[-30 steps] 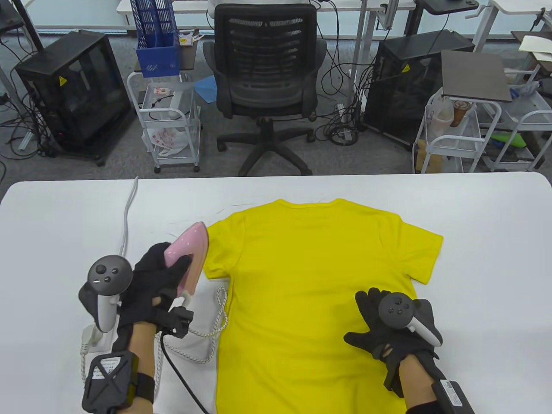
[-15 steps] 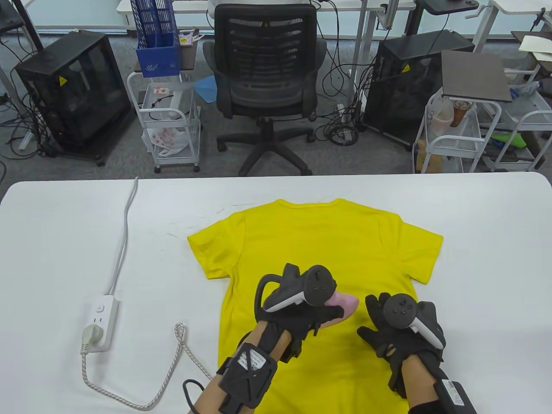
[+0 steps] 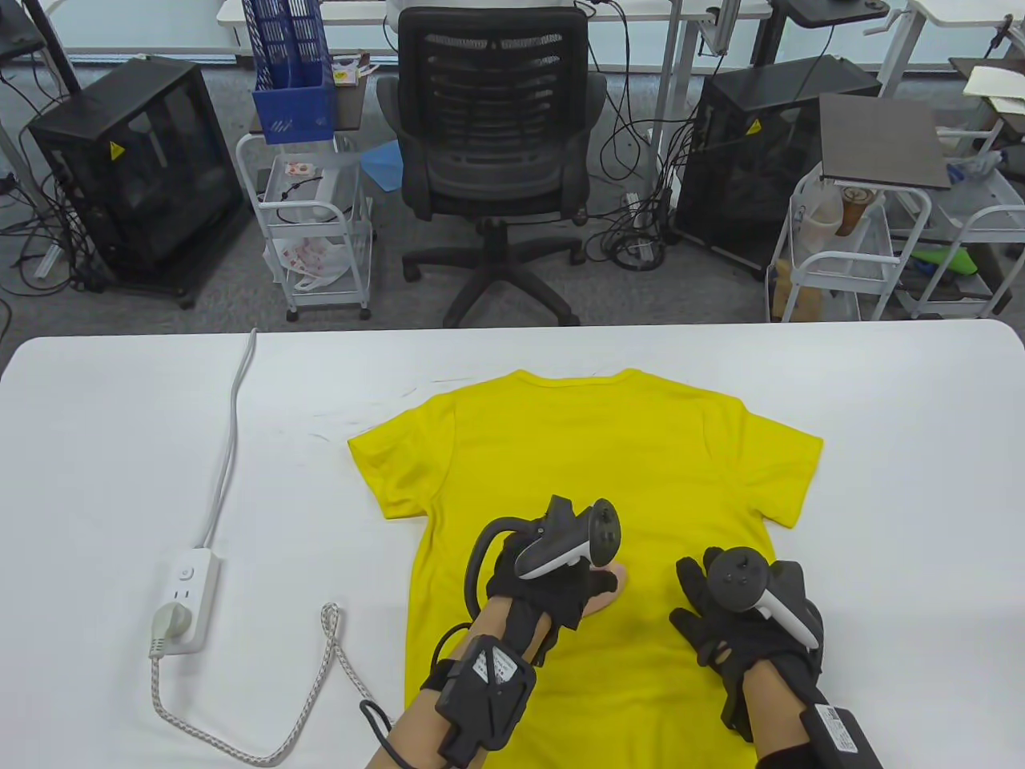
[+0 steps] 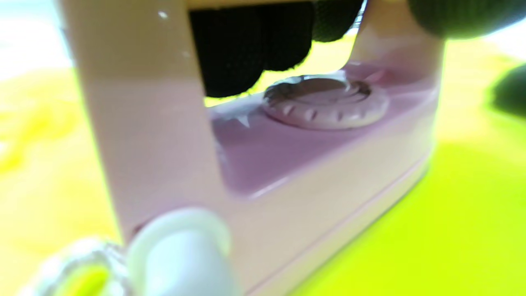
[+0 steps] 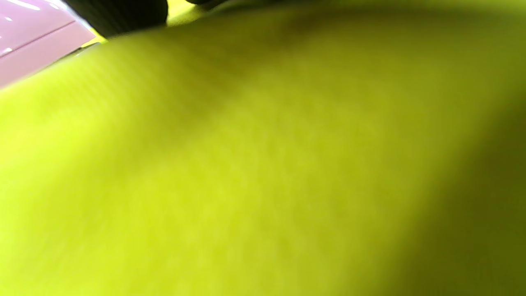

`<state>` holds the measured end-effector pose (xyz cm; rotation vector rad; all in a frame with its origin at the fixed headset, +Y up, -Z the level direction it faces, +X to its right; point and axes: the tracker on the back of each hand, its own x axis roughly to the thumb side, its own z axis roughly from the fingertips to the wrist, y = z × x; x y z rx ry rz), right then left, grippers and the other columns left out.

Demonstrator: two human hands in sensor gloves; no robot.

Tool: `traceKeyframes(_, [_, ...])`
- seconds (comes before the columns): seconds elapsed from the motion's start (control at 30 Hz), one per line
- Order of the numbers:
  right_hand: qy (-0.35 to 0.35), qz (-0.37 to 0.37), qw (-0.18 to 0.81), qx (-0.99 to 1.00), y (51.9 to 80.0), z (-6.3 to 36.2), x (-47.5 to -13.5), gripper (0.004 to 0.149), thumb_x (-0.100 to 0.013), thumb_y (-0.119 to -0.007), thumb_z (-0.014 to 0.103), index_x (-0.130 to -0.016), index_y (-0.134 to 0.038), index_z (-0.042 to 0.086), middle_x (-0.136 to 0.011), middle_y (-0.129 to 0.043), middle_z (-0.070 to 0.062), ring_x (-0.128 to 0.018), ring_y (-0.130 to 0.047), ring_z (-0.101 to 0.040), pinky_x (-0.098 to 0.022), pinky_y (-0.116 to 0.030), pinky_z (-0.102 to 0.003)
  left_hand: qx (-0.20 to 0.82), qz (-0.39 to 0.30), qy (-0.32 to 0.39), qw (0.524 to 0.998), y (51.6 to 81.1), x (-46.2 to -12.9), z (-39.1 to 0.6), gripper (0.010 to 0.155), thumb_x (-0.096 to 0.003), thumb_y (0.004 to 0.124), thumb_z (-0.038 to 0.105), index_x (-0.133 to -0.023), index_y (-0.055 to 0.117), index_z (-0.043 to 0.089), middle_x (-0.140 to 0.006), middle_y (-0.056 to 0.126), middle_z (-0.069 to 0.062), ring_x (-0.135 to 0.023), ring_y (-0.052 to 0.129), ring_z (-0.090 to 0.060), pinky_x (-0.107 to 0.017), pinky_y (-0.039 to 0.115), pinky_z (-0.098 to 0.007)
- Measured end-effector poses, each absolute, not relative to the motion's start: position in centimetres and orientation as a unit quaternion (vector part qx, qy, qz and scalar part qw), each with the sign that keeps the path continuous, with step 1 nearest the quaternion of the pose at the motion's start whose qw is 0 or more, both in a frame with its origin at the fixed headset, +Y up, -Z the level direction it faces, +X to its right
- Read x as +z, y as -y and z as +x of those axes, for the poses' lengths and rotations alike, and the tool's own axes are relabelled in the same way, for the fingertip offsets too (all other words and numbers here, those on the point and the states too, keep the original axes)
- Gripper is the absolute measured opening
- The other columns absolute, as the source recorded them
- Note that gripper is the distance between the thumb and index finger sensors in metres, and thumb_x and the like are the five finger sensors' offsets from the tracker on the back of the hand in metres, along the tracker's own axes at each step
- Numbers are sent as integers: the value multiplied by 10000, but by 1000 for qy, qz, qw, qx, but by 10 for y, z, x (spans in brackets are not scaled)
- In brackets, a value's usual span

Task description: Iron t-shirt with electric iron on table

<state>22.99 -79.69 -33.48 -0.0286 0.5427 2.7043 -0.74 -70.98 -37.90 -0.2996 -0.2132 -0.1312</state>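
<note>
Since a second ago the left hand (image 3: 544,589) has carried the small pink plastic electric iron (image 3: 610,589) from beside the shirt's left sleeve across to the lower middle of the yellow short-sleeved cotton t-shirt (image 3: 592,448), and in the last half-second it has drawn back a little toward the person. That hand's fingers (image 4: 242,49) are curled round the iron's handle, above its ribbed dial (image 4: 324,100), and the soleplate lies flat on the fabric. The right hand (image 3: 741,629) rests just beside it on the shirt, fingers spread and straight, pressing the cloth flat and gripping nothing. The shirt lies face-down or face-up (no print shows which) on the white desk (image 3: 120,448), collar away from the person, its long axis running away from both hands. Most of the cloth therefore lies beyond the iron, and the iron's nose points to the right and away, so a forward stroke probably suits best. A white power strip (image 3: 186,597) with a braided cord (image 3: 332,649) sits well to the left.
</note>
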Motion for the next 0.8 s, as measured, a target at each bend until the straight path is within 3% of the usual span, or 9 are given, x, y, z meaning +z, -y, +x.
traceKeyframes(0.1, [-195,-11,190,962,797,230,-335,684,-474,-705,520,-1033,-337,375,-1115,-164,-49,-1006,-95,-340,-684,-188,-635,-30,-154,87,984,712,-384,-20,721,-358,661,692,-1009,533,410,-796,832,42,-589,968,-209,-569,785,-481])
traceKeyframes(0.2, [-197,-11,192,961,797,230,-334,684,-475,-703,521,-1033,-333,377,-1115,-160,-45,-1005,-90,-337,-683,-183,-634,29,-169,148,974,715,-378,-25,700,-341,734,694,-951,635,365,-721,872,49,-507,977,-193,-541,794,-473])
traceKeyframes(0.3, [-197,-12,193,961,797,230,-334,684,-475,-703,520,-1032,-332,379,-1115,-158,-42,-1005,-87,-334,-684,-181,-630,18,-179,214,960,715,-354,-19,691,-324,759,703,-908,685,341,-699,891,60,-492,993,-179,-535,813,-464])
traceKeyframes(0.53, [-199,-13,195,960,797,230,-334,686,-475,-700,521,-1033,-326,379,-1114,-151,-37,-1003,-78,-329,-683,-172,-626,-4,-194,333,923,715,-302,-10,692,-353,727,710,-936,663,343,-731,887,62,-521,1000,-181,-547,817,-462])
traceKeyframes(0.67, [-200,-13,195,960,797,230,-334,686,-476,-697,522,-1032,-322,381,-1114,-146,-37,-1003,-75,-328,-682,-169,-626,-5,-187,321,929,714,-302,-14,686,-356,727,698,-941,663,345,-740,884,53,-530,1000,-190,-547,815,-469])
traceKeyframes(0.8, [-201,-13,196,960,797,231,-334,686,-477,-697,522,-1033,-320,381,-1113,-142,-36,-1003,-71,-327,-682,-166,-626,-12,-139,211,968,713,-326,-29,701,-349,713,687,-955,649,339,-751,876,26,-544,987,-220,-553,795,-494])
